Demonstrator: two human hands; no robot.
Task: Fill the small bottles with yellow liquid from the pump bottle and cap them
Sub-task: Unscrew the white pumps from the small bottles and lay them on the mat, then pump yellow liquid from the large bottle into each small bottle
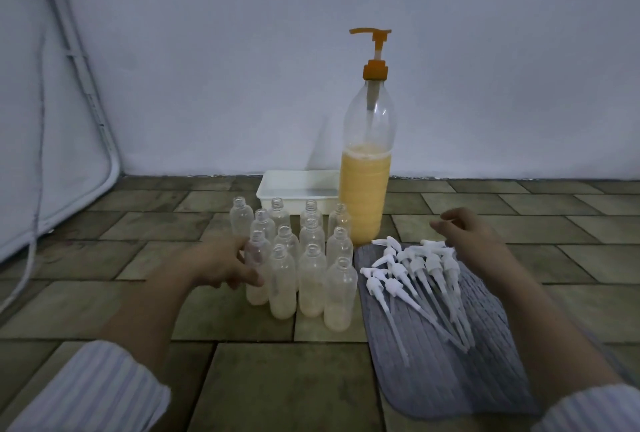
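White tray (277,189) behind small bottles (311,258), beside pump bottle (365,189).

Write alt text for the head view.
A person's left hand grips one of a cluster of uncapped small bottles on a tiled floor; the right hand hovers over white pump caps on a grey mat, beside a pump bottle of yellow liquid.

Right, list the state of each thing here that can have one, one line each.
pump bottle: upright, part full of yellow liquid, pump on
small bottles: upright, uncapped, some with a little yellowish liquid at the bottom
pump caps: loose, heaped on the grey mat
white tray: open-topped
left hand: holding a small bottle
right hand: open above the caps
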